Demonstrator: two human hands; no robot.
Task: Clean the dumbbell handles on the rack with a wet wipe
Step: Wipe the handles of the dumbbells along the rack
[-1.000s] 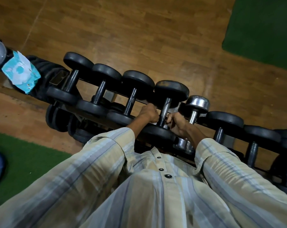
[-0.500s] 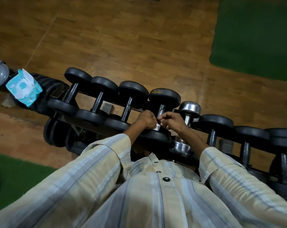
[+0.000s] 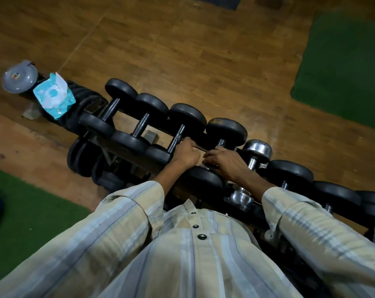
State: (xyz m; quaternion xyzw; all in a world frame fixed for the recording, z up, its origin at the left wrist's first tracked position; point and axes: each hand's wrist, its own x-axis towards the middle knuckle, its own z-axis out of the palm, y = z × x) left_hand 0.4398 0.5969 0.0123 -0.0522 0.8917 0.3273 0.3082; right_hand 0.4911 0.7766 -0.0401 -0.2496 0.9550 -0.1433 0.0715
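From the head camera, the left hand is clenched into a fist beside the dark handle of the third black round-headed dumbbell on the black metal rack. The right hand lies with curled fingers over the fourth black dumbbell's handle; whether it grips the wipe I cannot tell. A light-blue wet-wipe pack sits at the rack's left end.

Black round-headed dumbbells lie side by side across the rack; one chrome dumbbell among them. Wet wipe hidden.
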